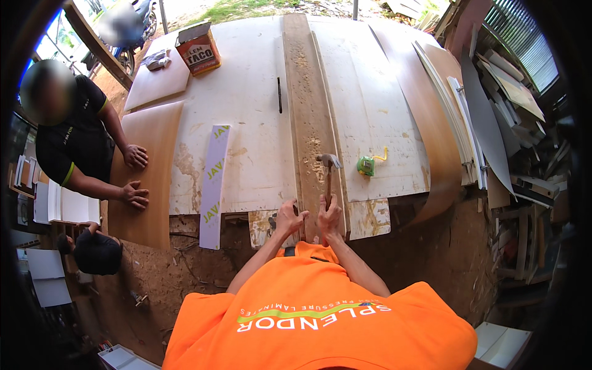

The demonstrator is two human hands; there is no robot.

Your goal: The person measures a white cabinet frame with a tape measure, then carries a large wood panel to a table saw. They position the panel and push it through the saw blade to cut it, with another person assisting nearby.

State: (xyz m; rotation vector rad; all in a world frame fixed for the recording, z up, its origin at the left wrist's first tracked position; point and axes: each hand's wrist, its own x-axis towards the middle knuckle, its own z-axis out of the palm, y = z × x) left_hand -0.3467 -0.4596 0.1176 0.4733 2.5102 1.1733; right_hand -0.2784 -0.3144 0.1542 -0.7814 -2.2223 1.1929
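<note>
A hammer stands with its metal head pointing away from me, my right hand wrapped around its wooden handle. Beneath it runs a long brown board with rough, gouged patches, stretching from my body to the table's far edge. My left hand rests at the board's near left edge, thumb spread from the fingers. To the right of the hammer lies a green tape measure with a short length of yellow tape out.
The white worktable bears a lilac strip, a thin black rod and a cardboard box. On the left, a co-worker's hands press on a brown sheet. Curved laminate sheets stand at right. Another person is lower left.
</note>
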